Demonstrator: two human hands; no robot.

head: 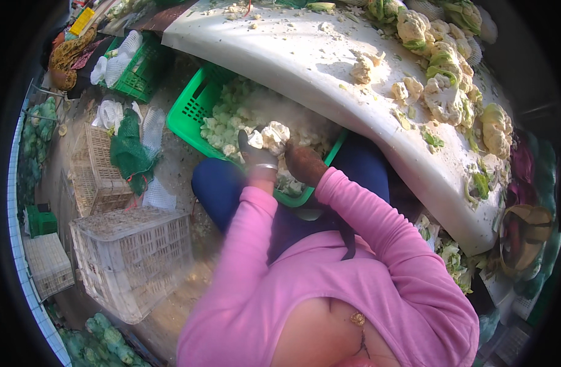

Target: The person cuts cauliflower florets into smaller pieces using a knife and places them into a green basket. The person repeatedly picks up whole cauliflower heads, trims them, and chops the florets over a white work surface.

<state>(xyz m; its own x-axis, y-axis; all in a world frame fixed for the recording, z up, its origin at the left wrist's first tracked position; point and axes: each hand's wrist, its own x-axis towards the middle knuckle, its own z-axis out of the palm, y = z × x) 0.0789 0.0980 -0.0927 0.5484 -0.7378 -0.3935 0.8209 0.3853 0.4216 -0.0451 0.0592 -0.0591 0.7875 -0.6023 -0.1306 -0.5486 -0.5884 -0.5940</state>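
Note:
My left hand [257, 151] holds a piece of cauliflower [276, 137] above a green plastic crate [184, 114]. Close against the right side of that piece is my right hand [305, 163], its fingers curled; whether it grips a small tool or only the cauliflower I cannot tell. Cauliflower florets [227, 117] fill much of the crate, which stands between my knees beside the table edge. Part of the crate's far side is hidden under the table's white sheet.
A white-covered table [308, 69] bears cauliflower heads [445, 98] and leaf scraps. Dirty white plastic crates [133, 257] stand at left, with a green mesh bag [131, 149] behind. Another person [71, 57] is at the upper left, near a second green crate [138, 69].

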